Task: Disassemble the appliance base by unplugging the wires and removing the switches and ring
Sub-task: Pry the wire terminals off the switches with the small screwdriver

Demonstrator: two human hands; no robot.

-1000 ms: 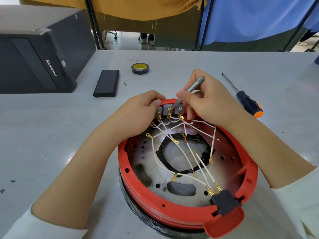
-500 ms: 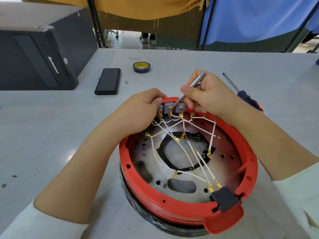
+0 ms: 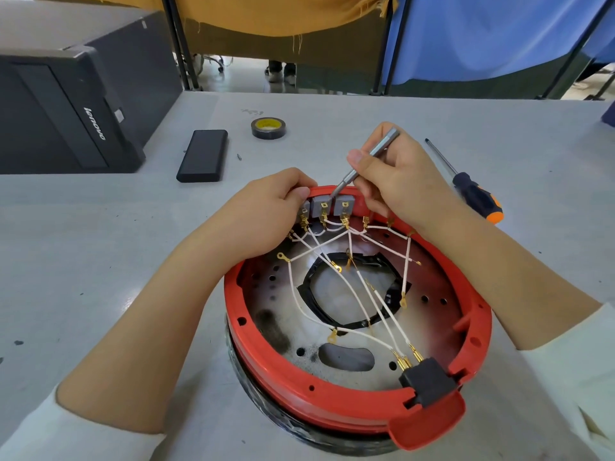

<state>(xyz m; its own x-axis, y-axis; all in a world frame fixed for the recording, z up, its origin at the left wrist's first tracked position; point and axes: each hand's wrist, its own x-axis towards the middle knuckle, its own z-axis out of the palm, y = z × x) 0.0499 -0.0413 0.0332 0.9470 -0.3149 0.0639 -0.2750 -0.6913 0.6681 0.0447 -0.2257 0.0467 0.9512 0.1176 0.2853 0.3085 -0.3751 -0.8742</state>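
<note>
I see the base [image 3: 349, 377] upside down on the bench [image 3: 100, 261], red ring [image 3: 299, 399] up, white wires [image 3: 376, 294] criss-crossing inside it. Three grey switches [image 3: 321, 206] sit at the ring's far edge, wires plugged in below them.

Left hand [image 3: 266, 214] has its grip curled over the far rim, fingertips pressing on the leftmost switch. Right hand [image 3: 396, 181] pinches a thin metal driver [image 3: 362, 163], fingers closed around its shaft. The tip touches the top of the middle switch, right beside the third one.

Versus half a second ago: barely anything moves. The left hand stays put on the rim and switch. The right hand keeps the same pinch; the driver tip stays at the switches, seemingly lower against the middle one. A second ago the shaft sat at much the same slant. No wire has come off, all three switches are still seated, and the ring is still on the base.

Elsewhere on the bench: an orange-handled screwdriver [image 3: 474, 194] to the right of the right hand, a tape roll [image 3: 268, 128] and a flat black box [image 3: 203, 155] behind the base, a black computer case [image 3: 66, 104] at far left. A black plug block [image 3: 427, 382] sits at the ring's near edge with wires running into it.
</note>
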